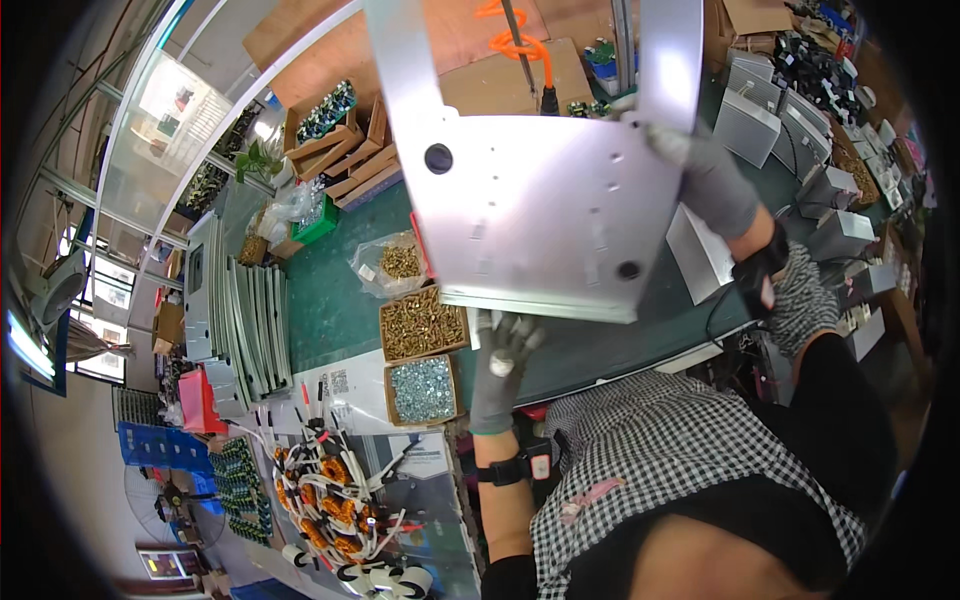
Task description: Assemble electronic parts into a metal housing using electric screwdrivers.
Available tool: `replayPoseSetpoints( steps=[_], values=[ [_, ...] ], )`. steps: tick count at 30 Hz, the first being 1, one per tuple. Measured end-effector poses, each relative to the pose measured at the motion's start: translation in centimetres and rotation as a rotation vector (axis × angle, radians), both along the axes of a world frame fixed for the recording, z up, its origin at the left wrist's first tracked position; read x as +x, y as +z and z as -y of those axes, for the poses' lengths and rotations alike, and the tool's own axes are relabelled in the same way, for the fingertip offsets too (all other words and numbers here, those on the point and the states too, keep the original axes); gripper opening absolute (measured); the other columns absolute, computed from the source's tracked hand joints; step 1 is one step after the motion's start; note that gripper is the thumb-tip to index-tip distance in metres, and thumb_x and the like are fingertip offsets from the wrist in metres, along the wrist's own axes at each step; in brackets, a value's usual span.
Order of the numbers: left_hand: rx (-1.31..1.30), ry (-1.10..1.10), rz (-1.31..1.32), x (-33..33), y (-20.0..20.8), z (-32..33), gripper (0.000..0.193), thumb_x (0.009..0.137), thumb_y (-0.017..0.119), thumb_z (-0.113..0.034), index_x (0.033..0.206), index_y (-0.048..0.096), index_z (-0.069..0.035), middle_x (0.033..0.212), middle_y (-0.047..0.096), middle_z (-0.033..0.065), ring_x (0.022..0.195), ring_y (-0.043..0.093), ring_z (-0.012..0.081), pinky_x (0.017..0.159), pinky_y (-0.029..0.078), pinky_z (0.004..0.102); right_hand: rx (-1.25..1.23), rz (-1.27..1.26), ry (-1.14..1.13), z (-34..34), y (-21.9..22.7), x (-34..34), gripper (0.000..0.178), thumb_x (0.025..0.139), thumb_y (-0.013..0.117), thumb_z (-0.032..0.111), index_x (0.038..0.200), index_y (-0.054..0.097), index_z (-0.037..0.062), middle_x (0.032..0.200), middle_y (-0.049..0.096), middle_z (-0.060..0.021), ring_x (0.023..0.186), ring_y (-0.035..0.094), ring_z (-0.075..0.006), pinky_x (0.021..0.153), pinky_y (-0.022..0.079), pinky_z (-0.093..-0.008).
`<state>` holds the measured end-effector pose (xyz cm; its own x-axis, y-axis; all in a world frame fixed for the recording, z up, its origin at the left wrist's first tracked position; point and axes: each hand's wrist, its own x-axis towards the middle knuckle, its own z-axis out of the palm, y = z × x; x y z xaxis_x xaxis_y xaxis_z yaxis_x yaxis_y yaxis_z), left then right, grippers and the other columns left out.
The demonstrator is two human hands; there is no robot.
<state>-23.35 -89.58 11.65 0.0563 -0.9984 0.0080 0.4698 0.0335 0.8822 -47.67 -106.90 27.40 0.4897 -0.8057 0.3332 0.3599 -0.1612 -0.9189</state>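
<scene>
A large bent sheet-metal panel [540,210], silver with two dark round holes and two long side arms, is held up in front of me. My left hand [503,360], in a grey glove, is closed at its lower edge, the fingertips partly hidden by the metal. My right hand [695,160], also gloved in grey, grips the panel near its upper right, where the right side arm begins. Just left of the panel, a box of brass-coloured screws [422,325] and a box of small silver fasteners [422,390] stand on the green bench [335,270].
Curved metal panels [255,325] stand in a row at the left. Orange-wound coils with white leads [335,495] lie at the lower left. An orange coiled cord [520,45] hangs beyond the panel. Grey metal housings [748,125] crowd the right side.
</scene>
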Motion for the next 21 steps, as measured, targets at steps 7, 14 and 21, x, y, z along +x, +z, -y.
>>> replayPoseSetpoints(
  steps=[7,14,21],
  values=[
    [-0.079,-0.048,0.001,-3.4,1.0,2.8,0.089,0.078,0.064,-0.046,0.141,0.014,-0.008,0.134,0.036,0.0213,0.123,0.04,0.0308,0.098,0.039,0.0419,0.04,-0.572,-0.012,3.9,3.8,-5.9,0.049,0.079,0.061,0.049,0.09,0.06,0.0009,0.075,0.059,-0.0055,0.075,0.057,-0.0114,0.065,0.045,-0.0234],
    [0.296,-0.096,-0.061,-9.7,-1.7,-0.1,0.058,0.083,0.061,-0.036,0.12,0.043,0.005,0.106,0.056,0.0159,0.098,0.059,0.025,0.081,0.051,0.0325,-0.235,-1.468,0.418,9.6,-1.5,-0.6,0.071,0.074,0.062,0.053,0.112,0.054,-0.0063,0.1,0.06,-0.0164,0.09,0.057,-0.023,0.076,0.045,-0.0342],
    [0.337,-0.102,-0.198,-9.4,-5.5,-2.0,0.06,0.083,0.062,-0.037,0.118,0.044,0.008,0.112,0.052,0.0162,0.105,0.056,0.026,0.084,0.05,0.0341,-0.406,-1.385,0.458,12.9,-13.2,3.8,0.074,0.076,0.058,0.056,0.116,0.051,-0.0056,0.115,0.053,-0.0207,0.107,0.052,-0.0301,0.089,0.041,-0.0368]
  ],
)
